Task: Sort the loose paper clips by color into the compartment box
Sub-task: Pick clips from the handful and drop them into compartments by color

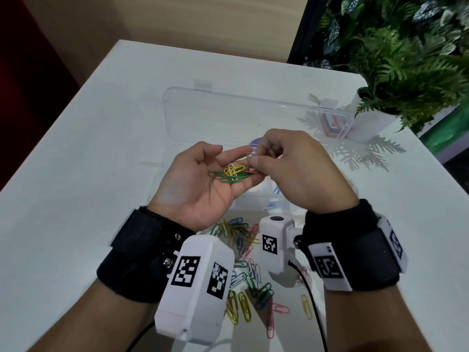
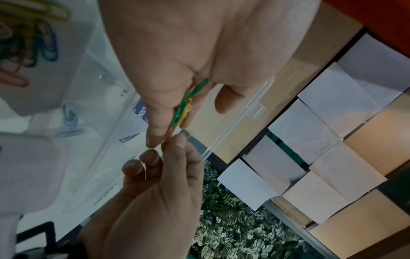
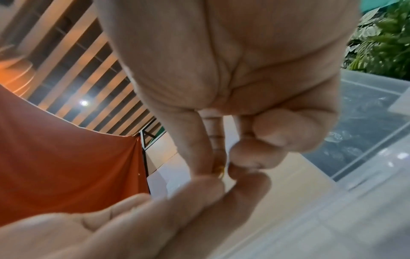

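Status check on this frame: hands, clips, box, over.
Left hand palm up, cradling mixed clips. Right hand pinching one from that bunch. Loose pile on table near wrists; compartment box open beyond. Nothing in the way.

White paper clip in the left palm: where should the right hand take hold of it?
Pinch the white paper clip at its upper rounded end, coming from above. It lies on top of the yellow and green clips on the left hand, so that end looks free.

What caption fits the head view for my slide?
Left hand cups mixed paper clips above the open compartment box while right hand pinches one.
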Tool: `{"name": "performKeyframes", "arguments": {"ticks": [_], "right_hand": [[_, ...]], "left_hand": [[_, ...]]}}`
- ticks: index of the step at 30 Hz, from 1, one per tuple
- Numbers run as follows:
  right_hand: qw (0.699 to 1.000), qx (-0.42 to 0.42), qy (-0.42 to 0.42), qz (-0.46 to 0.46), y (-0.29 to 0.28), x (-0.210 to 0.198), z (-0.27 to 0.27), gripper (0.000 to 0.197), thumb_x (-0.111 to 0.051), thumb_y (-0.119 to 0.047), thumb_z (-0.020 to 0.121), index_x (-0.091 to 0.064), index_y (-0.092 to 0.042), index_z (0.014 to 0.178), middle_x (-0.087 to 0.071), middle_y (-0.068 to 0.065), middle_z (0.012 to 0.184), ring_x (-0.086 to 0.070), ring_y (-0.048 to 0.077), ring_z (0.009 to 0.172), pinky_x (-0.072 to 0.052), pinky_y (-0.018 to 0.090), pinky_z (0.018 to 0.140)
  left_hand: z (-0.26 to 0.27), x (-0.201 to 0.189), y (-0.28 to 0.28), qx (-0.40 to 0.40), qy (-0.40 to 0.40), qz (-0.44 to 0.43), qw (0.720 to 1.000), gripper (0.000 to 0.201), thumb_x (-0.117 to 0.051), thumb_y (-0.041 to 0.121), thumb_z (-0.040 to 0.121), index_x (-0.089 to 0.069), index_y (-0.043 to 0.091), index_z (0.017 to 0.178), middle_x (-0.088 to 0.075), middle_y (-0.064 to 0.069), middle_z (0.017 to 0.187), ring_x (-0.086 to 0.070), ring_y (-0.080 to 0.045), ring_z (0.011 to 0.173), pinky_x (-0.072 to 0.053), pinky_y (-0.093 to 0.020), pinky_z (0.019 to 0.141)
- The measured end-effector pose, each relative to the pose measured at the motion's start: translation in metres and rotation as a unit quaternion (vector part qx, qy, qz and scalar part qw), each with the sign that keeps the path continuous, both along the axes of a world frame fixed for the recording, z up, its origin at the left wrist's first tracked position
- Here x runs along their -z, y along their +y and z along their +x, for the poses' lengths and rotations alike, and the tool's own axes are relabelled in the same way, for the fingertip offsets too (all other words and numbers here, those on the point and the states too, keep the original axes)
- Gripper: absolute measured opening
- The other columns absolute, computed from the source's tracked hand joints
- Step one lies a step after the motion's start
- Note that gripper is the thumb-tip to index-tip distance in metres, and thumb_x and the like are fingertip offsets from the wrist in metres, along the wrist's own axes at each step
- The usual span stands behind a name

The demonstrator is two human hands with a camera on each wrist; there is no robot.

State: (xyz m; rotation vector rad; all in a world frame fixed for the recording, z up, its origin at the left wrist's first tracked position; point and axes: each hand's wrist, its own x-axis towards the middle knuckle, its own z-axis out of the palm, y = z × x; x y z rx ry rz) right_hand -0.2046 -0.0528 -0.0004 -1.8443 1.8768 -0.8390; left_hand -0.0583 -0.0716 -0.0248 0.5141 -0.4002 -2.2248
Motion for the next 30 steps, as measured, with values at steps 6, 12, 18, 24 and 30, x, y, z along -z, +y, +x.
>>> {"name": "performKeyframes", "arguments": {"ticks": [6, 12, 18, 24, 30], "right_hand": [[0.998, -0.022, -0.017, -0.059, 0.004, -0.007, 0.002, 0.012, -0.059, -0.011, 0.084, -0.060, -0.023, 0.082, -0.062, -0.002, 0.070, -0.058, 0.013, 0.066, -0.053, 0.032, 0.065], [0.987, -0.115, 0.111, -0.008, 0.005, -0.006, 0.015, 0.018, -0.064, -0.023, 0.084, -0.072, -0.023, 0.100, -0.063, -0.001, 0.088, -0.056, 0.012, 0.084, -0.042, 0.027, 0.077], [0.989, -0.095, 0.110, -0.029, 0.003, -0.004, 0.014, 0.006, -0.065, -0.023, 0.084, -0.069, -0.019, 0.083, -0.058, -0.001, 0.083, -0.052, 0.012, 0.078, -0.037, 0.025, 0.069], [0.994, -0.007, -0.025, -0.105, -0.001, -0.005, 0.006, 0.006, -0.065, -0.017, 0.082, -0.067, -0.019, 0.076, -0.057, -0.012, 0.060, -0.051, 0.006, 0.058, -0.049, 0.026, 0.060], [0.996, -0.013, 0.023, -0.088, -0.008, 0.009, 0.017, 0.007, -0.063, -0.011, 0.080, -0.065, -0.018, 0.077, -0.059, -0.008, 0.062, -0.048, 0.006, 0.054, -0.039, 0.018, 0.056]], "left_hand": [[0.002, 0.003, -0.002, 0.025, 0.001, -0.002, 1.000, 0.056, -0.036, 0.020, 0.088, -0.044, -0.017, 0.129, -0.053, -0.036, 0.127, -0.061, -0.044, 0.108, -0.044, -0.051, 0.100], [0.006, 0.001, -0.002, 0.046, 0.015, 0.006, 0.999, 0.059, -0.028, 0.034, 0.095, -0.052, -0.015, 0.116, -0.060, -0.021, 0.100, -0.067, -0.027, 0.078, -0.053, -0.037, 0.091], [0.005, 0.000, 0.000, 0.026, -0.007, 0.006, 1.000, 0.049, -0.034, 0.023, 0.091, -0.054, -0.018, 0.109, -0.066, -0.026, 0.098, -0.068, -0.030, 0.082, -0.052, -0.044, 0.091], [0.012, -0.005, -0.006, -0.018, -0.026, -0.012, 0.999, 0.051, -0.041, 0.008, 0.077, -0.049, -0.019, 0.120, -0.057, -0.039, 0.117, -0.062, -0.048, 0.104, -0.051, -0.052, 0.088], [0.062, -0.020, -0.029, -0.143, 0.014, -0.020, 0.989, 0.054, -0.044, 0.007, 0.073, -0.049, -0.020, 0.120, -0.057, -0.044, 0.112, -0.059, -0.056, 0.102, -0.051, -0.056, 0.085]]}}
